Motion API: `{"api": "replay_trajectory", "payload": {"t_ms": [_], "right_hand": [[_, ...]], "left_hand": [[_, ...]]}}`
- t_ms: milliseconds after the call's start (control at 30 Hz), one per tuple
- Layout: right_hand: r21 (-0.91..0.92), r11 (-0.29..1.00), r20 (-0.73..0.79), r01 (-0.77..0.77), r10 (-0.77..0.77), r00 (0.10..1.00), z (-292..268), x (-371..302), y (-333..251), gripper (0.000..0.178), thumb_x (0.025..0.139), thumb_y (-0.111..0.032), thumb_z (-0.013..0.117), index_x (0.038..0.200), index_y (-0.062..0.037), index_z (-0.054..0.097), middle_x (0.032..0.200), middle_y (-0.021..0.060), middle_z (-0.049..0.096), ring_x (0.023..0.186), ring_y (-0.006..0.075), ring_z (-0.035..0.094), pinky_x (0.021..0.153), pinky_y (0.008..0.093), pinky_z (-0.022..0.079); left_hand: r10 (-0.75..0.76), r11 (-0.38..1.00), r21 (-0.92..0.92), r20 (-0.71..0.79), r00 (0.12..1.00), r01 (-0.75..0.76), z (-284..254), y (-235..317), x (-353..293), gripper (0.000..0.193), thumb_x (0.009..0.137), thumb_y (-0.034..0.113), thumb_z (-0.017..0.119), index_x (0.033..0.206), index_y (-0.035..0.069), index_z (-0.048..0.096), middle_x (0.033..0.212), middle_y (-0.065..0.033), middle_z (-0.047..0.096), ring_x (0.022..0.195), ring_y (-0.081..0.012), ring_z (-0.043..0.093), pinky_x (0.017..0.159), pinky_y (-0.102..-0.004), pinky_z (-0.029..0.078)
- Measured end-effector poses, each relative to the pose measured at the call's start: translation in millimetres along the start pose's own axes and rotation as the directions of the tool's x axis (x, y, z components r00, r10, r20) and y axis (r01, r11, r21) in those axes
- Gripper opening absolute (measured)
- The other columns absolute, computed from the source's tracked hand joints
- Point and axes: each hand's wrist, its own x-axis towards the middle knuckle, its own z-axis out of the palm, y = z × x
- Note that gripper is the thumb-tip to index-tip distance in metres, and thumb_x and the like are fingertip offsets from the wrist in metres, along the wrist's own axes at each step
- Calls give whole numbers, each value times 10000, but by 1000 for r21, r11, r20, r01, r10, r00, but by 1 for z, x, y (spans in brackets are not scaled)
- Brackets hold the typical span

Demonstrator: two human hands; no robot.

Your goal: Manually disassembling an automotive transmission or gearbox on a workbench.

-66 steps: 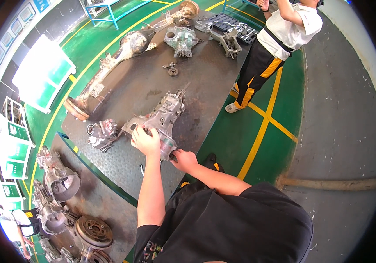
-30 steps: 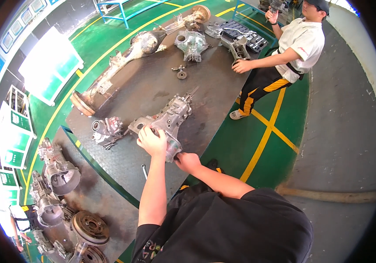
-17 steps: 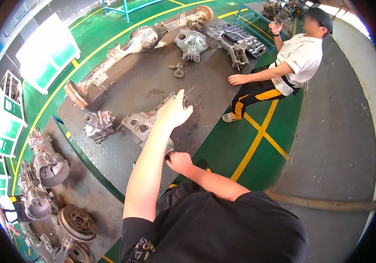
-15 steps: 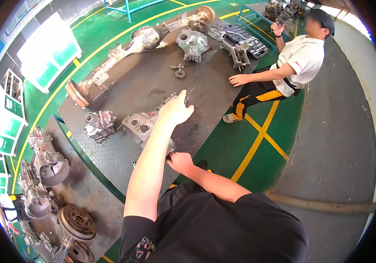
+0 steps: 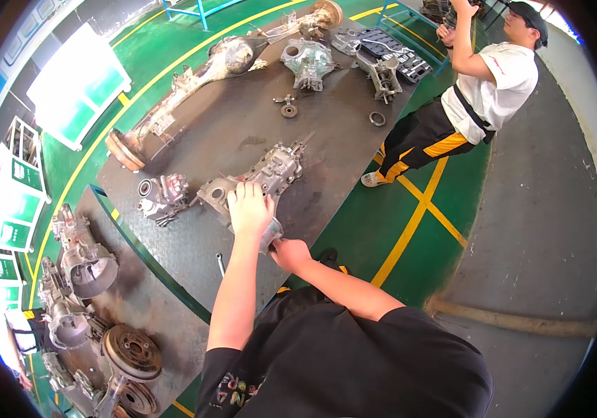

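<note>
Left hand [image 5: 250,212] has drawn back, gearbox casing [image 5: 279,168] beneath its fingers [image 5: 243,191].

Colourful letters here, on the left side of the black T-shirt [image 5: 354,359], slanting and part-folded! Over to the far left, pale print sits mid-face on the green panel [image 5: 25,182], too small to read. There's a tiny reddish mark on the co-worker's white shirt [image 5: 504,90], and blurred blue markings on the wall [image 5: 6,104].

L hand [image 5: 248,209] hides pt. of gearbox [image 5: 281,168]; R hand [image 5: 292,255] grip unclear.
</note>
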Motion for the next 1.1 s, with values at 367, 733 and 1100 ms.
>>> {"api": "replay_trajectory", "payload": {"t_ms": [367, 733, 1100], "right_hand": [[292, 940, 22, -175, 176, 984, 11, -5, -5, 294, 831, -250, 655, 1039, -43, 640, 897, 129, 707, 742, 334, 675, 673, 414, 547], [869, -326, 486, -373, 414, 770, 30, -8, -6, 155, 937, -120, 598, 999, 21, 597, 864, 112, 672, 661, 191, 634, 569, 309, 494], [929, 19, 306, -369, 521, 797, 36, 1, -14, 81, 881, -32, 587, 946, 16, 582, 831, 97, 648, 572, 154, 541, 520, 299, 420]], "left_hand": [[4, 997, -70, -232, 973, -21, -1, -2, -5, 219, 803, 246, 653, 881, 42, 637, 984, -126, 631, 1074, -298, 553, 959, -519, 379], [-87, 988, -148, -307, 948, 42, 0, -8, -7, 145, 781, 195, 673, 814, 63, 621, 880, -103, 636, 970, -277, 582, 921, -496, 391], [-97, 980, -194, -281, 955, 42, 5, -9, -6, 154, 792, 219, 645, 782, 65, 647, 864, -110, 641, 957, -278, 572, 965, -537, 377]]}}
